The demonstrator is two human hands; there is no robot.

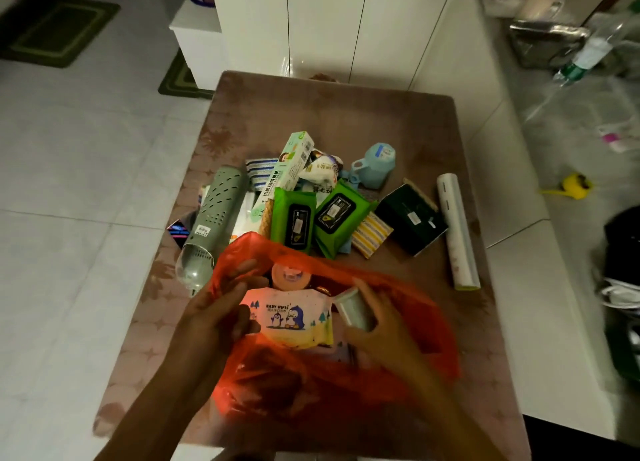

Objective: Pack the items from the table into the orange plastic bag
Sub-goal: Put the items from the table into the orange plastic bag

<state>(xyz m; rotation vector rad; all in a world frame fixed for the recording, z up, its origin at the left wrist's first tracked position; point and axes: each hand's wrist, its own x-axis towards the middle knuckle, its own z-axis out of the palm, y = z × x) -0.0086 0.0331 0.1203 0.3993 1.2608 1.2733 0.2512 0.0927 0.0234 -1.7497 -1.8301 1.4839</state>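
While the left hand (pixel 221 308) pinches the rim of the orange plastic bag (pixel 398 367) to keep its mouth spread on the table (pixel 346 121), the right hand (pixel 377 325) curls its fingers around a small pale cup (pixel 353 310) just above the opening, apparently to drop it beside the baby wipes pack (pixel 291 317) inside. Two green wipes packs (pixel 313 218) wait just beyond.
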